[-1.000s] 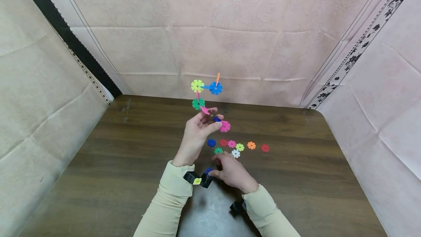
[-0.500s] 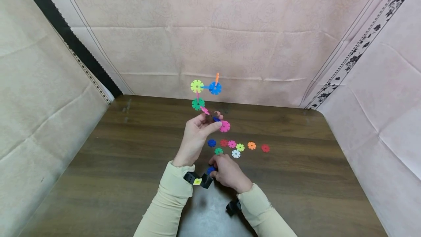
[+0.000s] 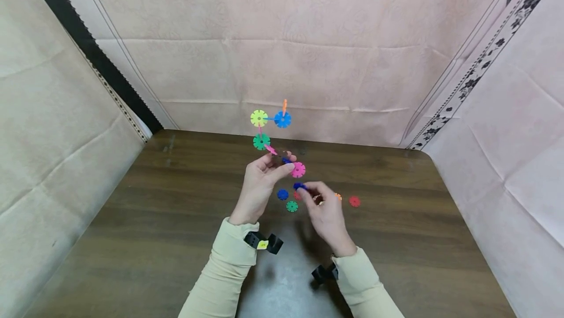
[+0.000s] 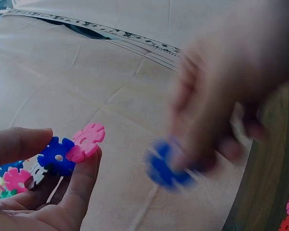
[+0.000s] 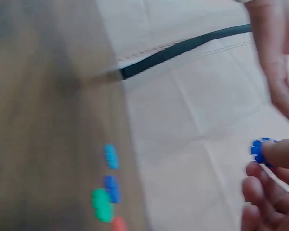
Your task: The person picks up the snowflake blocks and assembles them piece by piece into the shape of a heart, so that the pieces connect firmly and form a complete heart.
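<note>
My left hand [image 3: 264, 178] pinches a chain of interlocked notched plastic discs between thumb and fingers, holding it above the table. Along the chain run a yellow-green disc [image 3: 259, 118], a blue disc [image 3: 282, 119], an orange disc [image 3: 285, 106], a green disc [image 3: 261, 141] and several more. In the left wrist view, a dark blue disc [image 4: 58, 156] joins a pink end disc [image 4: 90, 138] by the fingertips. My right hand [image 3: 326, 215] pinches a loose dark blue disc [image 3: 299, 186] just below that pink end, apart from it; this disc is blurred in the left wrist view.
Loose discs lie on the wooden table [image 3: 176, 239]: a blue one [image 3: 283, 194], a green one [image 3: 292, 206] and a red one [image 3: 354, 201]. My right hand partly covers others. Pale cloth [image 3: 282, 63] stands behind the table and on both sides.
My right hand has lifted the dark blue disc from near my left wrist, up and to the right toward the chain's pink end. The left hand and chain have shifted only slightly left.
</note>
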Demonstrator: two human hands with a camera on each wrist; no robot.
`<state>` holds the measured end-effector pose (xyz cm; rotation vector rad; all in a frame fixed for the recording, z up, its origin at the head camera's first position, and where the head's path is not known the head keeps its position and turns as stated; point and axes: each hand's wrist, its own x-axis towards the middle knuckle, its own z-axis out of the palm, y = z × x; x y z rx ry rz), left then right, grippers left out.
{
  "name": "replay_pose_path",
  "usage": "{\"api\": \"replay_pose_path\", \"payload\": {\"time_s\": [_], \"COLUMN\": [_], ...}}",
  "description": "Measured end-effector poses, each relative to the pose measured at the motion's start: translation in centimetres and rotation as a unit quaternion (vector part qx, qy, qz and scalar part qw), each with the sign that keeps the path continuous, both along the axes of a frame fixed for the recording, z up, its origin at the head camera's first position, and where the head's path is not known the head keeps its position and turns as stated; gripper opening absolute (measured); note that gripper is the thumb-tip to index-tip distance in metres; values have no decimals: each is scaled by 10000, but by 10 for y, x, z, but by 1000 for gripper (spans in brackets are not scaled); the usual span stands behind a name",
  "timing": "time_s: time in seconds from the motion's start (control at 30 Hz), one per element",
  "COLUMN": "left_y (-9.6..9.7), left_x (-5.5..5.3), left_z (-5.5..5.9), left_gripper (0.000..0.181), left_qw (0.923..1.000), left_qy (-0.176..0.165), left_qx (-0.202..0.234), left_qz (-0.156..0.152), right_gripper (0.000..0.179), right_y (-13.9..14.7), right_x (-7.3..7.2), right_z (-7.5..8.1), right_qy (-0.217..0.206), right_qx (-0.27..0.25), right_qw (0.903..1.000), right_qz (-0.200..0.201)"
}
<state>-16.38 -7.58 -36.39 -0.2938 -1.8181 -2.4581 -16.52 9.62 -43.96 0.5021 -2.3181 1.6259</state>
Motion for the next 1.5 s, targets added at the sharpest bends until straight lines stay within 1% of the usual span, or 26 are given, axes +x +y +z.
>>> {"api": "replay_pose_path", "payload": {"time_s": [0.07,0.13,0.23,0.3,0.4,0.5,0.6,0.73,0.87,0.97,1.0,1.2,1.37,1.5], "left_y": [0,0,1,2,3,4,5,5,5,6,7,9,12,13], "left_x": [-1,-1,-1,-1,0,0,0,0,1,2,1,2,3,3], "left_z": [0,0,1,1,2,2,2,1,0,0,0,0,0,2], "left_gripper": [28,28,29,29,29,30,30,30,31,32,32,31,30,29], "left_qw": [10000,10000,9999,9999,9999,9999,9999,9999,9997,9996,9996,9997,9996,9993], "left_qy": [-13,-2,5,13,18,27,24,-36,-140,-132,-112,-39,-92,-122], "left_qx": [-50,-90,-131,-145,-139,-114,-95,-66,-105,-142,-147,-175,-217,-243], "left_qz": [11,16,17,12,-5,-28,-53,-111,-194,-214,-215,-147,-157,-243], "right_gripper": [10,11,12,14,15,15,15,15,18,19,20,21,21,21], "right_y": [3,5,5,3,1,0,1,3,7,11,11,14,15,17], "right_x": [2,5,9,14,21,25,26,24,16,9,8,7,7,7], "right_z": [10,18,30,39,50,57,58,54,39,28,26,27,30,30], "right_qy": [432,789,1140,1290,1403,1475,1508,1515,1487,1501,1534,1803,1800,1831], "right_qx": [-208,-301,-298,-284,-316,-360,-427,-479,-472,-463,-460,-459,-477,-435], "right_qw": [9985,9957,9920,9902,9884,9867,9857,9855,9861,9859,9853,9804,9807,9802], "right_qz": [-251,-389,-461,-451,-491,-577,-623,-598,-565,-575,-589,-649,-603,-609]}}
